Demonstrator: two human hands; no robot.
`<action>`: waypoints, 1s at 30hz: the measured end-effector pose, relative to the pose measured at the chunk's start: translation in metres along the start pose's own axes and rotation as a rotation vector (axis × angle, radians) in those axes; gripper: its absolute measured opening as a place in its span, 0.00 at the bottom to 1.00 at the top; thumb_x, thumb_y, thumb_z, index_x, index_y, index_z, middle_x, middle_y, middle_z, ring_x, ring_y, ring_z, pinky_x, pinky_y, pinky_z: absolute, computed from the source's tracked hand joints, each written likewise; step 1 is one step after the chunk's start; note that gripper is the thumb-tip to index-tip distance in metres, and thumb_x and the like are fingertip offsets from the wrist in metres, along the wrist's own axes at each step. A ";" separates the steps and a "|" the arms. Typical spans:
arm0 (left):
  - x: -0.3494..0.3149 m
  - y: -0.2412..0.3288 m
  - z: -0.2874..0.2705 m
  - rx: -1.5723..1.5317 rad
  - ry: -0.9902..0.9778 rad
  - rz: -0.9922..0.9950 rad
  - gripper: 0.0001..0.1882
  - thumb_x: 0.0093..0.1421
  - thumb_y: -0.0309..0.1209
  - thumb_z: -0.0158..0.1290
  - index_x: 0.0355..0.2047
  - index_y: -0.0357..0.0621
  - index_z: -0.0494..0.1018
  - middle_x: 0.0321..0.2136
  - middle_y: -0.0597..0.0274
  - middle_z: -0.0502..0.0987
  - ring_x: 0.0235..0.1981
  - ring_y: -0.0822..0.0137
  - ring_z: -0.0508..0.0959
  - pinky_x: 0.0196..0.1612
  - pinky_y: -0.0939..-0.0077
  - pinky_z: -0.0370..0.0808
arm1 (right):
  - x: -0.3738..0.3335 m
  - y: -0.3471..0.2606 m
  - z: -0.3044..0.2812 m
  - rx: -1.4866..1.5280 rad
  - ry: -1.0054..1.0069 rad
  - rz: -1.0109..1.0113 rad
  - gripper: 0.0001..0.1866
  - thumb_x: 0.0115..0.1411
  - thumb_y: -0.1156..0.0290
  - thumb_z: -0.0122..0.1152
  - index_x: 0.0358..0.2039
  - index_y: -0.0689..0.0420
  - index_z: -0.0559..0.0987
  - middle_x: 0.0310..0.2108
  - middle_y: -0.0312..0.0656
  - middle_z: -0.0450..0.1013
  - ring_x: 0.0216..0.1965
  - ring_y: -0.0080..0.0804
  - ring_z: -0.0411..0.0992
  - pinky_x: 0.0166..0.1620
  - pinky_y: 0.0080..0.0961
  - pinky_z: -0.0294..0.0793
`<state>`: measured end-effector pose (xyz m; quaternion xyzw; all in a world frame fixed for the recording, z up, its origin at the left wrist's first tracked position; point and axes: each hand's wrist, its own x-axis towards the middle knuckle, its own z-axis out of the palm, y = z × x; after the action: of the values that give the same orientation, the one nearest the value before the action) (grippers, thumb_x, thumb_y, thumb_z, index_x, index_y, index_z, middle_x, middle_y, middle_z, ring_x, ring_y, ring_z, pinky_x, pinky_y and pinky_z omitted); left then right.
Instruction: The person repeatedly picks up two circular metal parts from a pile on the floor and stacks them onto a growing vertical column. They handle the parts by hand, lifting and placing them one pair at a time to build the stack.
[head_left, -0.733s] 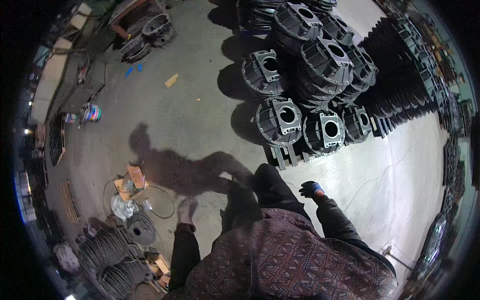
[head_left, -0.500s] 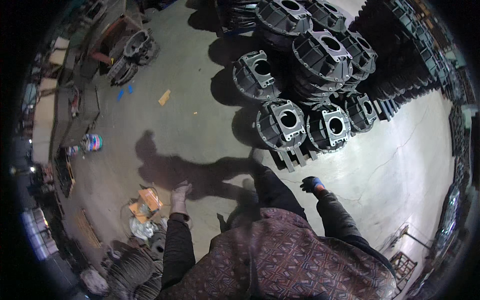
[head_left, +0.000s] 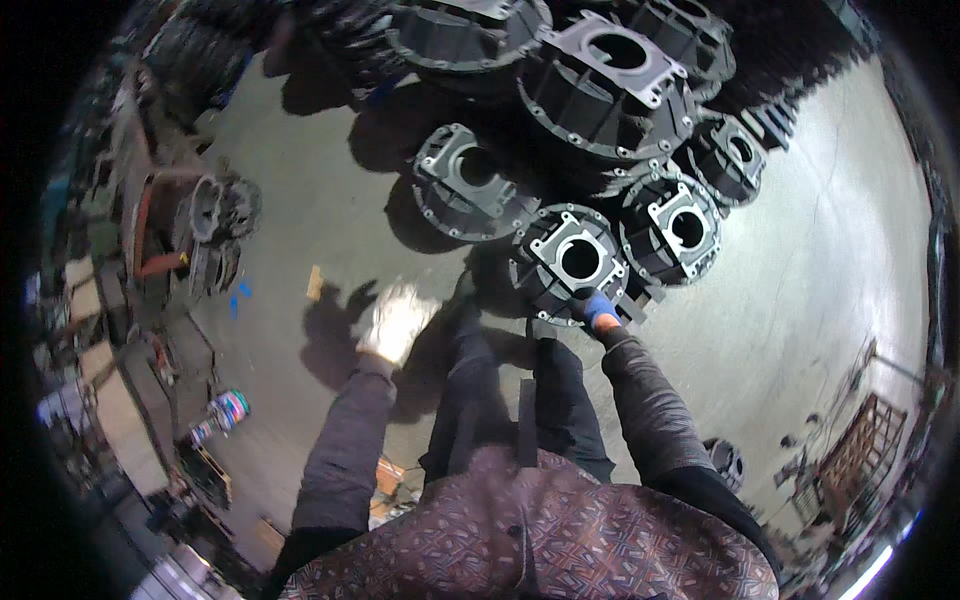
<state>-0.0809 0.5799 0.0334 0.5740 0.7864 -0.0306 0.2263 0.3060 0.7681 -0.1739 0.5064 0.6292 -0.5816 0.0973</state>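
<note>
My right hand, in a blue and dark glove, is at the near edge of a grey metal bell housing, its fingers bent over the rim. This housing has a square bolt face with a large round hole. My left hand, in a pale glove bright with light, hangs over the floor left of the housing, open and holding nothing. Close beside stand a second bell housing on the right and another housing at the upper left.
Stacked larger housings rise behind. A wooden slat shows under the near ones. On the left stand a red-edged bin, a loose casting and a colourful tub. A wire rack is at the right.
I have moved closer to the housings, which look larger and nearer. My right hand has gone from above bare floor to the near housing's edge; my left hand has reached forward.
</note>
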 end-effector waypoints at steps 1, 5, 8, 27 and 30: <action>0.041 -0.001 -0.006 0.077 0.000 0.099 0.36 0.62 0.46 0.59 0.68 0.48 0.66 0.63 0.50 0.73 0.66 0.49 0.70 0.70 0.58 0.65 | 0.011 -0.002 0.006 -0.193 0.103 0.055 0.27 0.58 0.49 0.70 0.50 0.56 0.85 0.46 0.55 0.82 0.49 0.54 0.81 0.52 0.42 0.77; 0.204 -0.004 -0.006 0.249 -0.066 0.354 0.42 0.58 0.51 0.62 0.68 0.44 0.66 0.64 0.48 0.72 0.66 0.50 0.71 0.72 0.61 0.62 | 0.053 -0.004 0.030 -0.387 0.290 0.116 0.29 0.58 0.47 0.70 0.53 0.54 0.82 0.47 0.53 0.81 0.51 0.56 0.78 0.55 0.48 0.76; 0.287 -0.001 0.018 0.454 -0.161 0.362 0.38 0.55 0.47 0.63 0.63 0.42 0.70 0.57 0.50 0.78 0.60 0.52 0.75 0.68 0.59 0.67 | 0.090 0.006 0.043 -0.501 0.375 0.016 0.23 0.59 0.58 0.66 0.53 0.52 0.80 0.48 0.53 0.80 0.51 0.53 0.78 0.54 0.47 0.76; 0.369 -0.009 0.068 0.312 -0.498 0.504 0.22 0.49 0.43 0.68 0.35 0.37 0.80 0.34 0.39 0.83 0.41 0.42 0.84 0.48 0.53 0.79 | 0.136 -0.013 0.046 -0.390 0.133 0.236 0.14 0.63 0.62 0.58 0.40 0.54 0.87 0.42 0.55 0.83 0.46 0.53 0.83 0.47 0.46 0.82; 0.366 -0.010 0.067 0.283 -0.490 0.531 0.21 0.50 0.43 0.68 0.33 0.37 0.79 0.33 0.39 0.83 0.41 0.42 0.84 0.47 0.51 0.78 | 0.135 -0.010 0.047 -0.414 0.152 0.199 0.17 0.62 0.55 0.61 0.40 0.54 0.87 0.41 0.54 0.83 0.45 0.53 0.82 0.47 0.48 0.81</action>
<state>-0.1564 0.8816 -0.1717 0.7590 0.5209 -0.2152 0.3260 0.2140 0.8020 -0.2778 0.5773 0.6876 -0.3879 0.2083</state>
